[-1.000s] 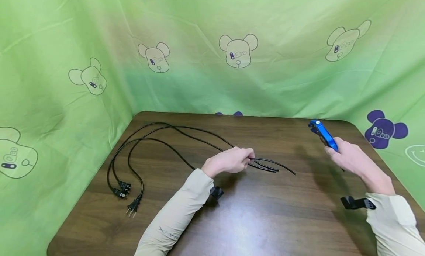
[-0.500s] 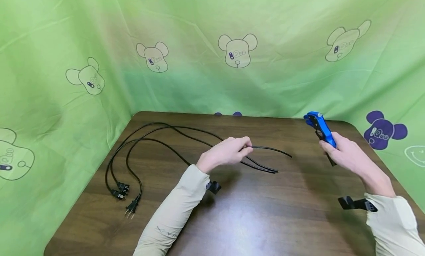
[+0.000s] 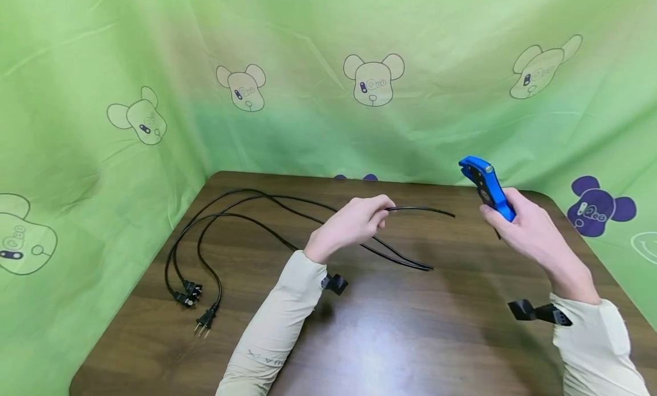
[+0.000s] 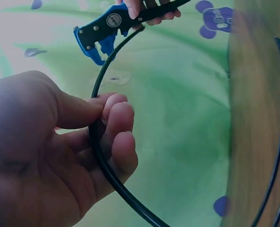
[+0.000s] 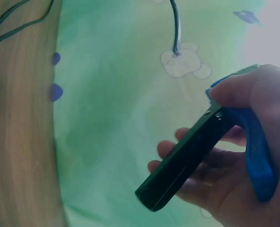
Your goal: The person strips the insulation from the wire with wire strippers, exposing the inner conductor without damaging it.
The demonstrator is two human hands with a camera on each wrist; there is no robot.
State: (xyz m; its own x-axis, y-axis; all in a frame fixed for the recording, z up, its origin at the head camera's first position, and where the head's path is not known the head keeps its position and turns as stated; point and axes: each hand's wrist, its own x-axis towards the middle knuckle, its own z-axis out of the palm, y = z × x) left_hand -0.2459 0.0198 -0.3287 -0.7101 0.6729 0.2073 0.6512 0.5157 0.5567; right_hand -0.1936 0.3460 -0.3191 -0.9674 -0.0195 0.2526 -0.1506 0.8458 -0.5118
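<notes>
My left hand (image 3: 351, 225) pinches one black power cord (image 3: 421, 208) between thumb and fingers, a short way back from its cut end. That end sticks out to the right, raised over the table. In the left wrist view the cord (image 4: 123, 191) curves through the fingers, its tip overlapping the tool behind. My right hand (image 3: 534, 227) grips a blue and black wire stripper (image 3: 490, 188) with its head up and leaning left, apart from the cord in the head view. The right wrist view shows its black handle (image 5: 178, 170) standing away from the blue one, with fingers behind it.
Two more black cords (image 3: 418, 265) lie on the brown wooden table (image 3: 436, 339), their cut ends below the left hand. Looped cord lengths run left to several two-prong plugs (image 3: 207, 316). A green printed curtain (image 3: 308, 133) surrounds the table's back and sides.
My left hand has lifted one cord away from the other two, which stay on the table. My right hand has raised the wire stripper and brought it slightly left.
</notes>
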